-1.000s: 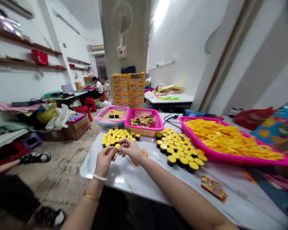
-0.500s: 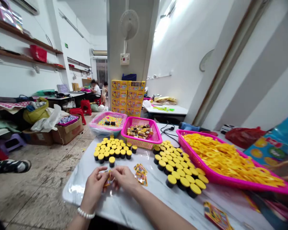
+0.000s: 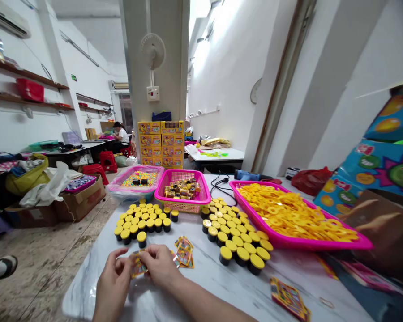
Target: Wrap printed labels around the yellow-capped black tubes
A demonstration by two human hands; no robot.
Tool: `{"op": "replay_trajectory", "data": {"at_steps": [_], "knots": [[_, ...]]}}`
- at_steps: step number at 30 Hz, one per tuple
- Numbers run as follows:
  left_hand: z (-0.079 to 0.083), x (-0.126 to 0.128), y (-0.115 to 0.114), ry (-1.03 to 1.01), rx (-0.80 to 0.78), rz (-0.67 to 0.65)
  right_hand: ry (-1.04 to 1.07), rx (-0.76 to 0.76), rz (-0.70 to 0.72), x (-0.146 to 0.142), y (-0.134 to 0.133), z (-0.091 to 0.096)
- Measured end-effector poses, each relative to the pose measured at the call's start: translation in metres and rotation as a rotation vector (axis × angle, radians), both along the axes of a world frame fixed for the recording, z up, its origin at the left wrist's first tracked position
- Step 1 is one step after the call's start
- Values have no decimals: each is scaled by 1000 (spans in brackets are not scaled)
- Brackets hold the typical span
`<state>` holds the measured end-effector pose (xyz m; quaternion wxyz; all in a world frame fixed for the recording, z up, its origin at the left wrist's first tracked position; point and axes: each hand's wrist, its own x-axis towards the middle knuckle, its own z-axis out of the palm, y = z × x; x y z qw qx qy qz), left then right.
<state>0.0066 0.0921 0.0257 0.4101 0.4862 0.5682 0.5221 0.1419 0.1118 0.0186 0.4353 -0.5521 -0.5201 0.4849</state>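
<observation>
On the left, the left hand [image 3: 112,284] is above the white table [image 3: 83,288], its fingers half curled. The fingertips come to the left edge of the small printed card [image 3: 139,264], but I cannot tell whether they press it. This card is between the two hands, tilted. It looks thin, light and a little glossy, so I suppose it bends easily and may slip; better to take it by a corner or edge, with a gentle pinch. Just beyond it stands a single yellow-topped pot [image 3: 141,239], and behind this one a left group of pots [image 3: 143,216]. Next comes the right hand [image 3: 163,267], whose thumb and forefinger are closed together on the upper right part of the card. To its right lie loose cards [image 3: 185,252], overlapping, where one edge should be lifted first. Further right are a right group of pots [image 3: 235,231], then a stack of cards [image 3: 289,297] near the front.
</observation>
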Motion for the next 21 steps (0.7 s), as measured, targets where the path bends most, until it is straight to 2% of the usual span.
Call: {"op": "replay_trajectory", "data": {"at_steps": [4, 8, 11, 15, 17, 21], "knots": [[4, 4, -10, 38, 57, -1, -140, 148, -61, -1, -6, 8], [9, 11, -17, 32, 54, -13, -158, 196, -50, 0, -9, 12], [11, 13, -18, -104, 17, 7, -177, 238, -65, 2, -7, 9], [11, 8, -18, -321, 57, 138, -117, 218, -25, 3, -4, 1], [11, 5, -21, -295, 109, 177, -90, 279, -16, 4, -4, -2], [13, 5, -29, -159, 142, 126, -125, 400, 14, 4, -10, -1]]}}
